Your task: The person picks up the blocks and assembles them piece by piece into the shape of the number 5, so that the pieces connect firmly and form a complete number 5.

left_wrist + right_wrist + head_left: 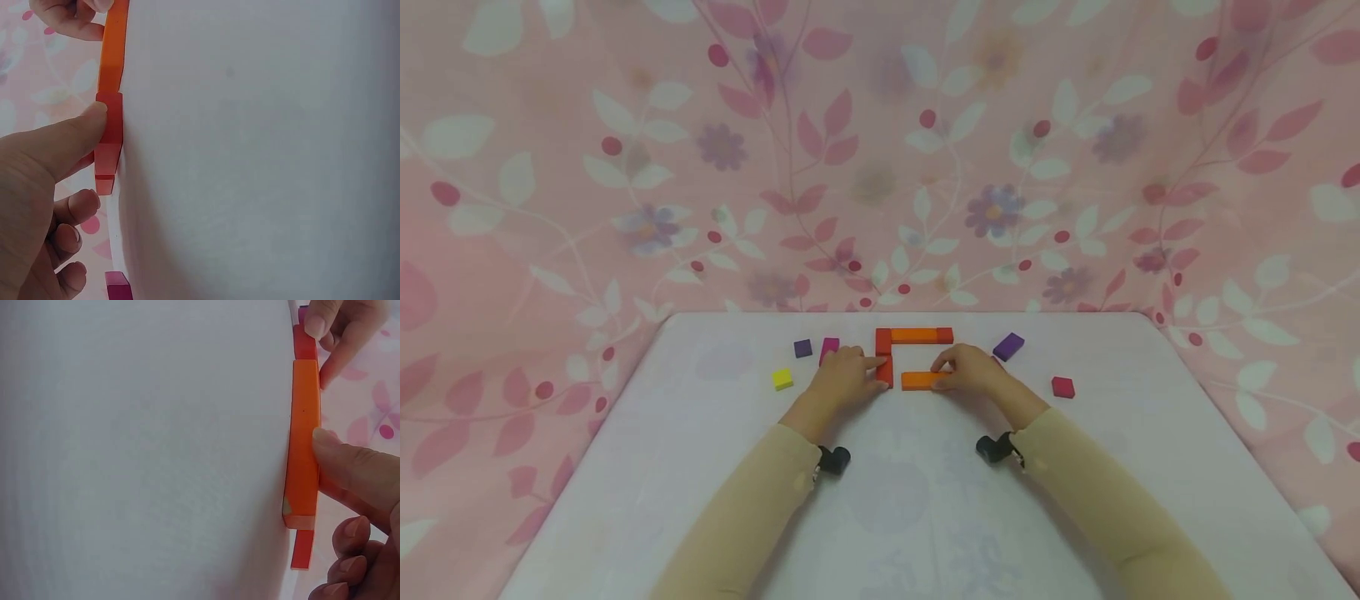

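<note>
My left hand [842, 375] pinches a red block [887, 372] between thumb and index finger; its other fingers are bent and hold nothing in the left wrist view. Between the thumb and index finger of my right hand [970, 372] is a long orange block [304, 437], lying flat with its right end hidden. A narrow gap parts the orange block from the red one in the head view. Behind, another red block [883, 341] meets the held red block end to end. From it a second orange block [914, 336] runs right to a small red block [945, 335].
Left of the hands lie a yellow block [782, 379], a dark purple block [802, 348] and a partly covered magenta block [829, 347]. Rightward are a purple block [1008, 347] and a red block [1063, 387]. The white table [895, 517] ends at a flowered cloth [880, 167].
</note>
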`<action>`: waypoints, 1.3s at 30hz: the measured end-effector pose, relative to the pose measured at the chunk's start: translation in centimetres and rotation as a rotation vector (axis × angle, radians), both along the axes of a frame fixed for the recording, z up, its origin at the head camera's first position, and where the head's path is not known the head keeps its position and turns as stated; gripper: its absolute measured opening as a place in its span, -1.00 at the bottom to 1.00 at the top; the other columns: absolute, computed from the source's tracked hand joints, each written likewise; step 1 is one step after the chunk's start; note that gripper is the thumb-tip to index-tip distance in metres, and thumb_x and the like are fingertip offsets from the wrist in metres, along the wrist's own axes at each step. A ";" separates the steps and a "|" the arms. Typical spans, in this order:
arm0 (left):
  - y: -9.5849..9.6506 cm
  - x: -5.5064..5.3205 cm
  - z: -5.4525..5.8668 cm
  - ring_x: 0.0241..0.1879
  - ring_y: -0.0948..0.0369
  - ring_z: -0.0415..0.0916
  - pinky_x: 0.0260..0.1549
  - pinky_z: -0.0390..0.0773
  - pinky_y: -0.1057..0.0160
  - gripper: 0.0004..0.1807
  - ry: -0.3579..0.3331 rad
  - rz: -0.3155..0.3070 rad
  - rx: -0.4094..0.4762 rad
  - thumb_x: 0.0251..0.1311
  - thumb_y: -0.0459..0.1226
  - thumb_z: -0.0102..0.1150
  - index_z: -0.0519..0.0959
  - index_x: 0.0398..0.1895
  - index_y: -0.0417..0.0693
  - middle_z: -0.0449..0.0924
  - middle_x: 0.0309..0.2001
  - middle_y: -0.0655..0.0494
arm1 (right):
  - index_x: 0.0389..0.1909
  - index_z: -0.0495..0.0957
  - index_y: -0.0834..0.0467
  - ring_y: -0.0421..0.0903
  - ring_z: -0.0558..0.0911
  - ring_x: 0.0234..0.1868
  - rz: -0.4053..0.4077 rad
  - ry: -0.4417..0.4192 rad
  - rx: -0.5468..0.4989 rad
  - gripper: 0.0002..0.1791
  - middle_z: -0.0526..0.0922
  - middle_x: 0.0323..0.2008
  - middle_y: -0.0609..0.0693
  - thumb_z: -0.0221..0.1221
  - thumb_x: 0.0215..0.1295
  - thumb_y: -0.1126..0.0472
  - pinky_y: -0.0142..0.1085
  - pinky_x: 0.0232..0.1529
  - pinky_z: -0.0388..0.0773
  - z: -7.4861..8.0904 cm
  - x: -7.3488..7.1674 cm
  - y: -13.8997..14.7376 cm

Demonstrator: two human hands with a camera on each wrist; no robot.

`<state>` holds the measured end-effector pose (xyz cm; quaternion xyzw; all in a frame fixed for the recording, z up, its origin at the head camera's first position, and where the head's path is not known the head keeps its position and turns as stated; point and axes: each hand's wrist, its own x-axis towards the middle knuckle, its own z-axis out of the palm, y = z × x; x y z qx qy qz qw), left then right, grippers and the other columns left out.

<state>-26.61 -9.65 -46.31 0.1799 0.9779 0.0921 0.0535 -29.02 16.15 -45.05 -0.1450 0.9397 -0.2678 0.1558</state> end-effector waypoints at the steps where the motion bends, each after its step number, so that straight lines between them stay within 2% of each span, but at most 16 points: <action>1: 0.0 0.0 0.0 -0.02 0.13 0.40 -0.01 0.46 0.15 -0.34 -0.007 0.005 0.004 0.22 0.13 0.30 0.44 0.40 0.34 0.55 -0.04 0.08 | -0.12 0.74 0.04 0.01 0.49 -0.14 -0.004 -0.001 -0.004 -0.72 0.59 -0.22 0.02 0.46 0.14 0.08 -0.12 -0.03 0.47 -0.1 -0.1 -0.1; 7: 0.1 -0.1 0.0 -0.04 0.12 0.41 -0.01 0.48 0.14 -0.35 -0.009 0.012 0.008 0.23 0.13 0.30 0.45 0.39 0.33 0.55 -0.07 0.07 | -0.12 0.73 0.03 0.00 0.49 -0.17 -0.017 0.013 0.001 -0.71 0.59 -0.24 0.00 0.45 0.16 0.05 -0.16 -0.08 0.48 -0.6 -0.3 -0.5; 13: 0.2 -0.1 0.1 0.00 0.12 0.40 0.03 0.48 0.13 -0.35 -0.022 0.030 0.005 0.23 0.14 0.28 0.43 0.40 0.36 0.55 -0.02 0.08 | -0.11 0.73 0.06 0.00 0.48 -0.19 -0.011 0.025 -0.003 -0.70 0.57 -0.26 0.01 0.45 0.16 0.06 -0.16 -0.12 0.48 -0.4 -0.3 -0.8; 21: 0.2 -0.2 0.2 0.05 0.08 0.43 0.09 0.46 0.07 -0.35 -0.025 0.033 0.008 0.22 0.14 0.29 0.45 0.40 0.33 0.57 0.03 0.04 | -0.09 0.73 0.06 0.01 0.49 -0.16 -0.003 0.025 -0.011 -0.70 0.60 -0.27 0.00 0.44 0.17 0.06 -0.13 -0.05 0.50 -0.4 -0.5 -1.1; 39: 0.2 -0.3 0.4 0.10 0.06 0.43 0.14 0.46 0.03 -0.35 -0.047 0.046 0.007 0.24 0.13 0.28 0.42 0.41 0.35 0.57 0.08 0.02 | -0.07 0.73 0.05 0.00 0.49 -0.16 -0.018 0.003 -0.010 -0.69 0.59 -0.28 -0.01 0.43 0.19 0.06 -0.17 -0.08 0.50 -0.4 -0.6 -1.6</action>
